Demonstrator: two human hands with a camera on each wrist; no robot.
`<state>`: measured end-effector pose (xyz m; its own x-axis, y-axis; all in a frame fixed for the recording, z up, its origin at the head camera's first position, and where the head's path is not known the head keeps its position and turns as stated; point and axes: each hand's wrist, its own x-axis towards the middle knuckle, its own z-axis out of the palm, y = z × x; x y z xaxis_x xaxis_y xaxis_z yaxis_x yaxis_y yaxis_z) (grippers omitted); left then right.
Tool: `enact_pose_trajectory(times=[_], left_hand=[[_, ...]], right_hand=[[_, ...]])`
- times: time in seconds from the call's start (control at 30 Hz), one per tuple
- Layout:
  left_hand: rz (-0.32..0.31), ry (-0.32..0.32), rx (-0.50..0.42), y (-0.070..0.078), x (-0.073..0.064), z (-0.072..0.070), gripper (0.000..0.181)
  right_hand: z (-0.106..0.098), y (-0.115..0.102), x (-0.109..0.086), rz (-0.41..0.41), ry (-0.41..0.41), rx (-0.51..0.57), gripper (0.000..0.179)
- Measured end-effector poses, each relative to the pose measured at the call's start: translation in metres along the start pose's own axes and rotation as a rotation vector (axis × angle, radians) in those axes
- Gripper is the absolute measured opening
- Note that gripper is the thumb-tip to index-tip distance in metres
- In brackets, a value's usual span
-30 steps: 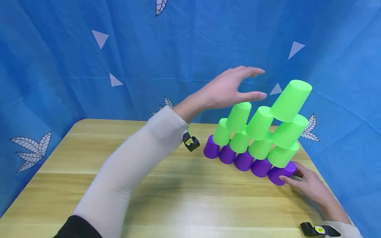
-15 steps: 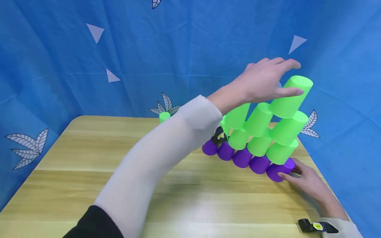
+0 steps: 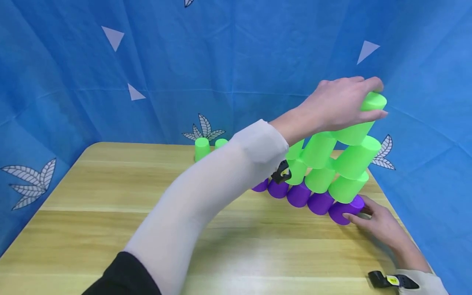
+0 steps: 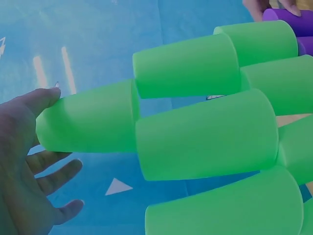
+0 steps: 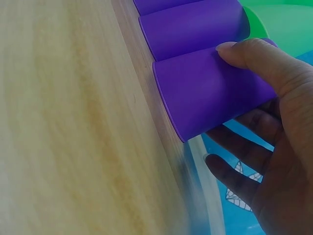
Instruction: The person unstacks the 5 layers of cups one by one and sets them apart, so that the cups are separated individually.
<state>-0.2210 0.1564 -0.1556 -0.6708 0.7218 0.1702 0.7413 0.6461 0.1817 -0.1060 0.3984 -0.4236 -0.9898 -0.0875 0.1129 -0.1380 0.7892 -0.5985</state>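
Observation:
A stepped wall of upside-down cups stands at the right of the head view: a bottom row of purple cups (image 3: 299,194) carries two rows of green cups (image 3: 320,181). One more green cup (image 4: 93,120) sits on top at the right end. My left hand (image 3: 337,102) grips that top cup near its base, thumb on one side and fingers on the other. Low at the right, my right hand (image 3: 385,231) holds the end purple cup (image 5: 210,95), its thumb lying along the side. The left forearm hides the far left part of the wall.
Two green cups, one of them (image 3: 202,149) fully left of the sleeve, stand at the table's back edge. The wooden table (image 3: 110,196) meets a blue patterned curtain (image 3: 177,61) behind and on the right.
My left hand has moved right from beside the top green cup and now grips it. The right hand has stayed at the end purple cup.

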Motion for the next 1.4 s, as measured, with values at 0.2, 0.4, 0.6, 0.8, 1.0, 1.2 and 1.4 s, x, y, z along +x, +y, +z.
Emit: enact_pose_trajectory(times=[0.2, 0.4, 0.6, 0.8, 1.0, 1.2, 1.4], left_hand=[[0.008, 0.087, -0.145, -0.015, -0.014, -0.017, 0.061], [-0.003, 0.172, -0.220, -0.041, -0.033, -0.033, 0.061], [-0.027, 0.280, -0.261, -0.079, -0.062, -0.036, 0.054], [-0.092, 0.341, -0.257, -0.113, -0.089, -0.036, 0.053], [-0.172, 0.356, -0.244, -0.144, -0.112, -0.031, 0.055], [-0.223, 0.369, -0.276, -0.178, -0.134, -0.019, 0.055], [-0.297, 0.357, -0.303, -0.208, -0.153, -0.008, 0.057]], right_hand=[[-0.001, -0.001, -0.001, -0.001, -0.004, 0.005, 0.055], [-0.002, 0.002, -0.003, -0.001, 0.007, -0.004, 0.055], [-0.003, 0.005, -0.005, -0.002, 0.008, -0.001, 0.055], [-0.004, 0.005, -0.004, 0.015, 0.013, -0.007, 0.056], [-0.003, 0.006, -0.004, 0.025, 0.006, -0.003, 0.057], [-0.002, 0.007, -0.005, 0.023, 0.005, 0.009, 0.056], [-0.003, 0.008, -0.005, 0.025, 0.004, 0.004, 0.057]])
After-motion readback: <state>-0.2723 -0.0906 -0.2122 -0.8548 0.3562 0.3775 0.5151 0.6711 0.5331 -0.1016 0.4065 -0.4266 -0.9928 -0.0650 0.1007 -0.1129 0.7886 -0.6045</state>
